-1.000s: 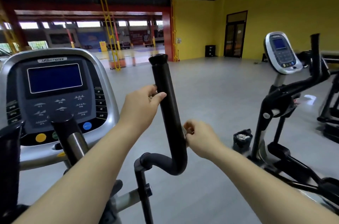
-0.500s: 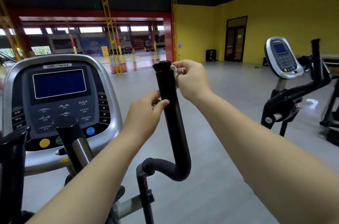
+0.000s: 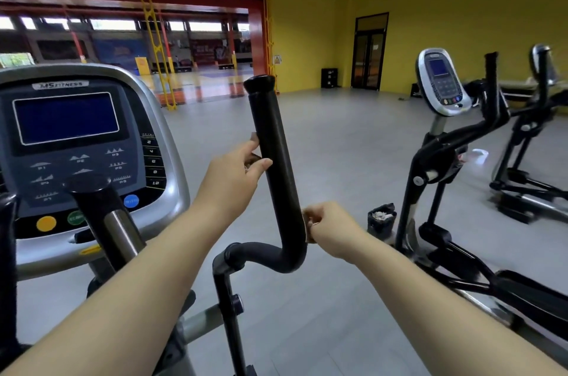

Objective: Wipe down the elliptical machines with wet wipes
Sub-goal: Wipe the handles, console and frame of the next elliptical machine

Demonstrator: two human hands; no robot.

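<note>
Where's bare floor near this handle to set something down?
Bare: grey floor between handle and black bin, and ahead toward the yellow wall. Crowded: console side, where left hand grips the handle; right hand holds a wipe against it.

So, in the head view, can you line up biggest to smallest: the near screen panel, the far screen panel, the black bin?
Biggest: near screen panel, partly because it is closest.
Next: far screen panel.
Smallest: black bin.
True sizes cannot be told.

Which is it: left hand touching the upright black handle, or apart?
Touching. Head view shows the left hand with thumb and fingertips pressed on the black handle, no gap visible.
</note>
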